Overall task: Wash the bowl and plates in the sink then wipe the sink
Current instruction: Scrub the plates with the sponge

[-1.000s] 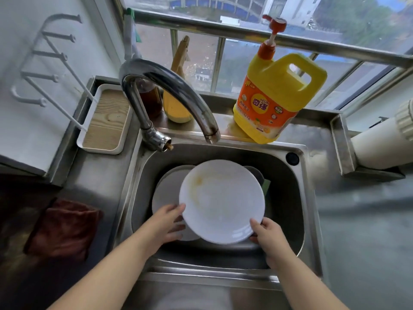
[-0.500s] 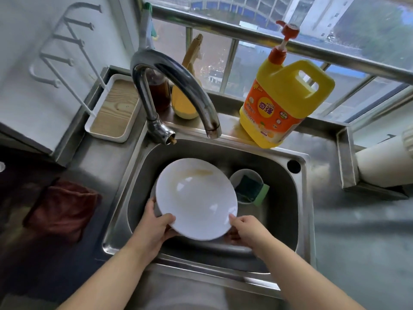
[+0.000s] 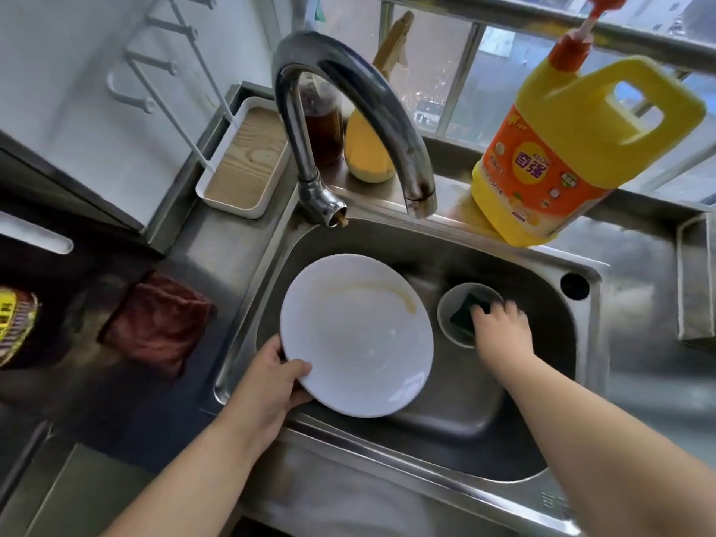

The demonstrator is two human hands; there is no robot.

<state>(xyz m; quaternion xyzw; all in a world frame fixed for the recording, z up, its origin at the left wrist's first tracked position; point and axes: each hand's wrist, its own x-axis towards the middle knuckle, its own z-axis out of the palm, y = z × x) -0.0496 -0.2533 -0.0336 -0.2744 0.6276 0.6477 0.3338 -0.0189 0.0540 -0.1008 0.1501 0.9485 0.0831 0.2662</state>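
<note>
The left hand (image 3: 271,385) grips the near-left rim of a round white ceramic plate (image 3: 356,335), thumb curled over the upper face and fingers hidden beneath. The plate is held tilted over the left half of the stainless-steel sink (image 3: 457,416); a yellowish smear arcs across its far portion. Whether a second plate lies under it cannot be told.

The right hand (image 3: 499,331) reaches into a small round grey bowl (image 3: 449,327) that sits in the sink basin just right of the plate. Its fingers curl down onto a dark green scouring sponge (image 3: 463,312) inside the bowl; the frame is blurred there, and whether the fingers have closed on the sponge or merely touch it cannot be told.

Beyond the left hand, the curved chrome tap (image 3: 348,94) arches over the basin, spout ending above the far rim. Beyond the right hand, a large yellow plastic detergent jug with an orange label and red pump (image 3: 573,149) stands on the back ledge. Behind the tap stand a dark brown glass bottle (image 3: 325,133) and a yellow-bodied bottle (image 3: 368,149), side by side. Far-left of the left hand sits a white rectangular tray with a wood-grain insert (image 3: 244,160), with a white wire rack (image 3: 162,63) on the wall above it. Directly left of the left hand, a dark red folded cloth (image 3: 159,323) lies on the steel desk (image 3: 217,250) beside the sink.
</note>
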